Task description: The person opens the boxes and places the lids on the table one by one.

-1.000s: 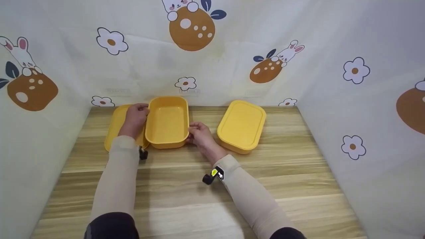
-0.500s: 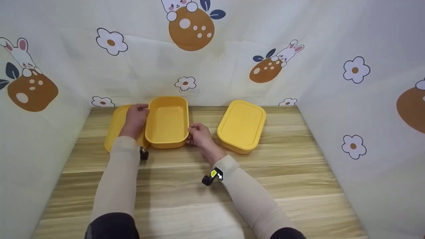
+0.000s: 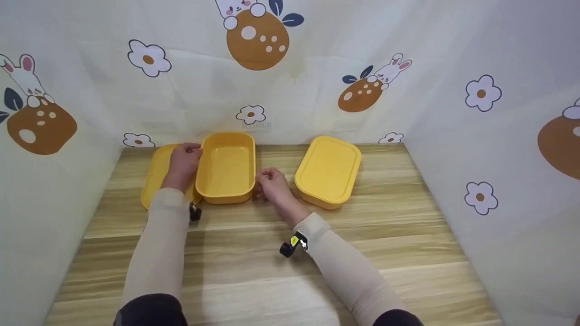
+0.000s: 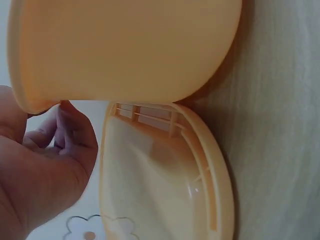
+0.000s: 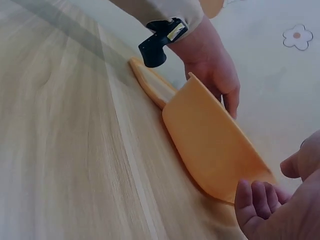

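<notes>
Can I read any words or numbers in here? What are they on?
No text can be read.
Patterned wall: a faint boxed mark, too blurred to read.
Black wrist device: yellow and white patches, too small to read.
Open yellow box, loose lid and lidded box: I see no writing.

Can't read any txt/nos., incl. faint boxed mark (image 3: 256, 125) on wall sheet (image 3: 199, 99) & yellow patch (image 3: 294, 240) on R wrist cam (image 3: 286, 249).
</notes>
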A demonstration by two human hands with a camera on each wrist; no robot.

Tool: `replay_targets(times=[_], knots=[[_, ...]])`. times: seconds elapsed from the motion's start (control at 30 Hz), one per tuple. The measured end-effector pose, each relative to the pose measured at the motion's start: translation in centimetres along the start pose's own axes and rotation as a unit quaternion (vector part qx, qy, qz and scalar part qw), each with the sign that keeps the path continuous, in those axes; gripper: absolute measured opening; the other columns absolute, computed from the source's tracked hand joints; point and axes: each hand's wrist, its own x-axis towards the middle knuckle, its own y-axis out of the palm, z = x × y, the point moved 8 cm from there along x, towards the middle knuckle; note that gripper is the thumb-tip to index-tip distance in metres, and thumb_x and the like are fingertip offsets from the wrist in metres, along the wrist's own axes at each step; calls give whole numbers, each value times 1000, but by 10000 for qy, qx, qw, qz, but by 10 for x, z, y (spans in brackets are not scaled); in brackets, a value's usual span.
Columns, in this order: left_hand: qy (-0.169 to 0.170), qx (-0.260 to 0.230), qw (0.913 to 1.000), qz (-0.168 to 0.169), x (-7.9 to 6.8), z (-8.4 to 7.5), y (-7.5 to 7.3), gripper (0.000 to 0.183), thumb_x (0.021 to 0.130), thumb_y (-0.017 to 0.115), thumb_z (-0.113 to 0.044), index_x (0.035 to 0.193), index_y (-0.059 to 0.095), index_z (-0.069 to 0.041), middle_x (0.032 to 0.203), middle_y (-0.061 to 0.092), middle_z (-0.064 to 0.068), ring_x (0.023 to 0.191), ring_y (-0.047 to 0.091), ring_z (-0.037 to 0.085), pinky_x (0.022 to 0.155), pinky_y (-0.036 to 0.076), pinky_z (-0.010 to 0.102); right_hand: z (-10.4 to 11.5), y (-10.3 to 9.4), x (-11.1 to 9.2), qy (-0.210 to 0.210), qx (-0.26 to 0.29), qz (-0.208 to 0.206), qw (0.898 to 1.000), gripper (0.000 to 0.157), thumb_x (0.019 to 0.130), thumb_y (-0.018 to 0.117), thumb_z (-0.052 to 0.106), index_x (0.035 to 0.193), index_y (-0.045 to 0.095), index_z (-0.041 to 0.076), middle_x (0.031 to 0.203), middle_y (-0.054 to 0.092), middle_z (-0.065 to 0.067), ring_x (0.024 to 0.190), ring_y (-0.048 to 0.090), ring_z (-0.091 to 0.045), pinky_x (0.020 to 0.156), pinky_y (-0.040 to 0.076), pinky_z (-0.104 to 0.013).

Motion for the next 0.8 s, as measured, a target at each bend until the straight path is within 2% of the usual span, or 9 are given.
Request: replay_targets(times=[0.1, 0.2, 0.3, 0.37, 0.47, 0.6, 0.8], knots=[[200, 140, 9988, -417, -13, -14, -4, 52, 114, 53, -33, 156, 54, -1, 152, 58, 20, 135, 56, 35, 118, 48, 49, 9, -5, -14, -349, -510, 262, 9977, 11, 109, 68, 14, 116, 68, 6, 104, 69, -21, 76, 69, -32, 64, 59, -39], [829, 520, 9908, -938, -30, -37, -4, 44, 112, 55, -30, 145, 62, 0, 139, 63, 20, 124, 61, 35, 110, 52, 49, 17, -11, -34, -758, -949, 760, 9897, 14, 109, 68, 13, 119, 69, 4, 99, 67, -16, 76, 65, -23, 62, 58, -32], [1741, 1057, 9701, -1320, -52, -62, 4, 34, 110, 57, -21, 131, 69, 2, 124, 65, 20, 111, 64, 36, 100, 54, 51, 24, -23, -56, -1209, -1343, 1187, 9763, 17, 110, 68, 14, 120, 69, 1, 96, 67, -10, 78, 63, -17, 65, 57, -28], [2244, 1315, 9556, -1388, -68, -74, 14, 27, 108, 59, -16, 125, 71, 1, 118, 64, 18, 106, 66, 35, 95, 55, 52, 26, -37, -70, -1436, -1616, 1324, 9673, 19, 110, 68, 16, 121, 70, 0, 96, 67, -7, 79, 63, -17, 66, 57, -26], [2775, 1459, 9417, -1219, -92, -85, 33, 21, 107, 63, -12, 120, 72, 0, 113, 64, 16, 101, 67, 34, 91, 57, 52, 27, -64, -86, -1747, -1963, 1348, 9554, 18, 111, 68, 18, 119, 71, 1, 97, 67, -3, 79, 63, -16, 67, 55, -26], [3153, 1523, 9329, -847, -118, -94, 63, 16, 103, 66, -10, 115, 73, -3, 109, 67, 13, 98, 69, 32, 88, 58, 49, 30, -100, -100, -2062, -2105, 1220, 9478, 13, 109, 69, 12, 116, 71, 1, 97, 67, -4, 80, 63, -16, 70, 53, -25], [3499, 1802, 9192, -127, -149, -97, 117, 14, 100, 69, -10, 112, 74, -6, 106, 66, 8, 95, 68, 27, 87, 58, 45, 34, -147, -108, -2179, -1960, 744, 9532, 8, 106, 72, 5, 111, 71, -1, 94, 67, -8, 82, 61, -15, 72, 51, -23]])
